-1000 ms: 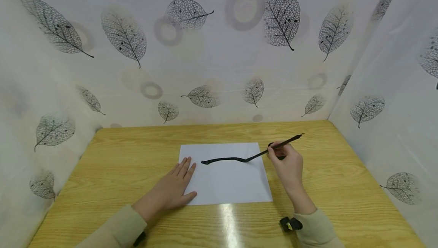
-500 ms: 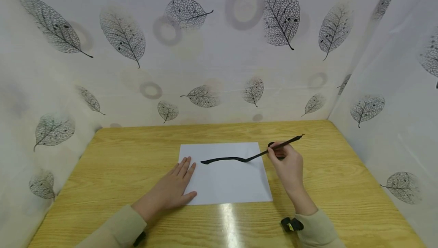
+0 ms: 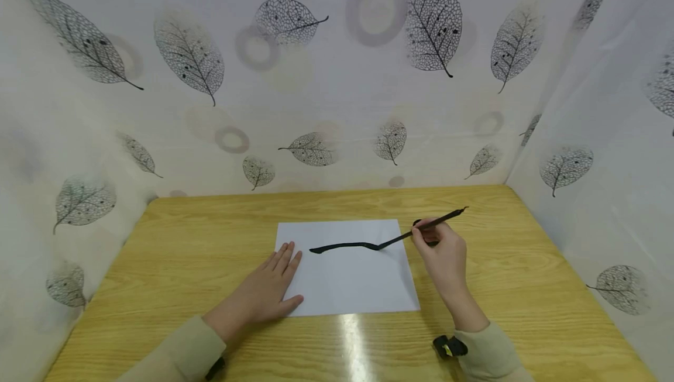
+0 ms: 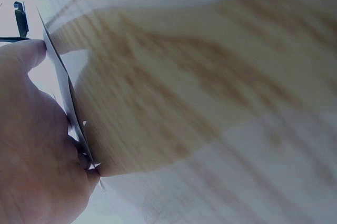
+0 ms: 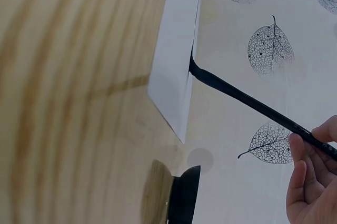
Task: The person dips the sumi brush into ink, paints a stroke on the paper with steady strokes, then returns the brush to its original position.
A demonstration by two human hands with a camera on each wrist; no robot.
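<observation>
A sheet of white paper (image 3: 353,288) lies on the table, bearing one long black ink stroke (image 3: 342,245). My left hand (image 3: 265,291) rests flat on its left side, fingers straight and thumb spread; the left wrist view shows this hand (image 4: 37,145) at the paper's edge. Pinched between thumb and fingers of my right hand (image 3: 442,256) is a dark writing brush (image 3: 455,213), slanting down leftward. Its black bristles touch the paper at the stroke's right end. In the right wrist view the brush (image 5: 247,100) has bent bristles against the sheet.
A small black dish (image 5: 184,195) stands on the table (image 3: 210,236) right of the paper, mostly hidden behind my right hand in the head view. Leaf-patterned curtains (image 3: 337,89) enclose the table at the back and sides. A black device (image 3: 450,346) sits at my right wrist.
</observation>
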